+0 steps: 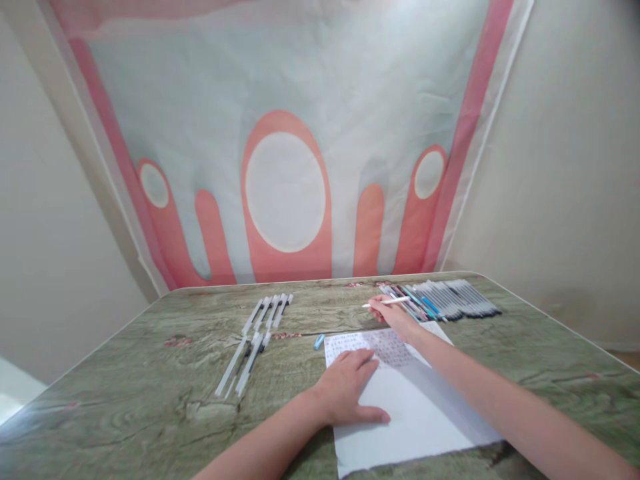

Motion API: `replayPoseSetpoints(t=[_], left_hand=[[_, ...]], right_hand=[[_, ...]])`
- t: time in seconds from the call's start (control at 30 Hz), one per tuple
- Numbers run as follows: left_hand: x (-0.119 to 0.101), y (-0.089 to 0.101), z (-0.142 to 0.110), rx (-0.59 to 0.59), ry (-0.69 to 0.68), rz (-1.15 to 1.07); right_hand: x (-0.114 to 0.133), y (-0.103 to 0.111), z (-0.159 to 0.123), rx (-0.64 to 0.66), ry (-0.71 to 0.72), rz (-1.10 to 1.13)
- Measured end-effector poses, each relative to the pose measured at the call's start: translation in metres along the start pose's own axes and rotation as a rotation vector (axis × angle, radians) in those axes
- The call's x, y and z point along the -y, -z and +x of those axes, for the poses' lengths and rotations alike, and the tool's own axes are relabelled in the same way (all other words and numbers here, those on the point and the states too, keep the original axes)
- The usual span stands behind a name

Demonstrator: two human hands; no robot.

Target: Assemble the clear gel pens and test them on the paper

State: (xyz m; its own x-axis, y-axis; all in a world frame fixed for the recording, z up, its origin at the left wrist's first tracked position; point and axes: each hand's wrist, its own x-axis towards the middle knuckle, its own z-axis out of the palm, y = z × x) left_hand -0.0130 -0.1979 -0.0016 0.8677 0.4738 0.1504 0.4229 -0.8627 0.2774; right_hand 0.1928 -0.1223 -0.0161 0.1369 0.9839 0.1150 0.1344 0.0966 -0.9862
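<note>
A white sheet of paper [400,427] lies near the front of the table, with rows of handwriting across its upper part. My left hand [347,390] rests flat on the paper's left side, fingers and thumb spread. Beyond the sheet's top edge, my right hand [393,317] grips a slim white pen [397,301] between thumb and fingers. The pen is held nearly level above the tabletop, its tip pointing left. By the paper's upper left corner is a small blue-and-white piece [319,341], perhaps a cap or an eraser.
At the back right lie several coloured pens [423,303] beside a row of clear pens or refills [457,300] with dark ends. Several translucent pens [260,333] lie in two groups on the left. A printed backdrop [285,193] hangs behind the wood-patterned table [125,373].
</note>
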Motion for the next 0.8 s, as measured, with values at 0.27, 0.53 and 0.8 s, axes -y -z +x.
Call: replayPoseSetpoints(t=[0.27,0.53,0.8], left_hand=[[0.017,0.009,0.002,-0.081,0.091,0.021],[0.07,0.022,-0.007,-0.183,0.667,0.1],[0.097,0.019,-0.012,-0.319,0.553,-0.166]], right_hand=[[-0.033,-0.012,0.012,-0.085,0.029,0.011],[-0.037,-0.011,0.012,-0.087,0.06,-0.023],[-0.025,-0.012,0.002,-0.023,0.227,-0.227]])
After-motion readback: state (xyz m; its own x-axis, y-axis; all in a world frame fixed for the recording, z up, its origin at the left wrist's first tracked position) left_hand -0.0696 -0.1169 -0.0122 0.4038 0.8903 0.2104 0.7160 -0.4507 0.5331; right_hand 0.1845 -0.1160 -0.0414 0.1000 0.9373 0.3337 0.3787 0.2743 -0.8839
